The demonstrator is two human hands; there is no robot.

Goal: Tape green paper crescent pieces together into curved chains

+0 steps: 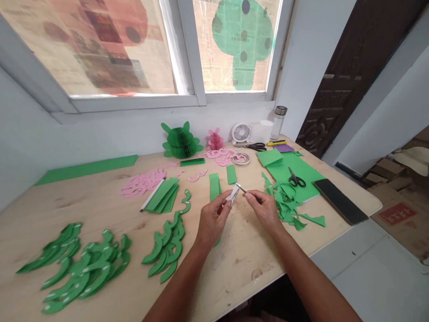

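Over the middle of the table, my left hand (213,218) is closed on a small, narrow white piece (233,192) with grey marks; its exact kind is unclear. A thin dark pencil-like stick (240,188) is pinched in my right hand (263,209), its tip at the white piece's upper end. Small dark specks dot the wood below. Green paper strips (214,184) lie just beyond my left hand, partly hidden by it. A small green paper rectangle (231,174) lies behind the white piece.
Green curved paper pieces (85,270) are heaped at left, pink ones (142,182) farther back. Right of my hands lie green scraps (286,203), black-handled scissors (296,178) and a phone (340,201). A tape roll (240,158), fan (241,133) and bottle (278,123) stand behind.
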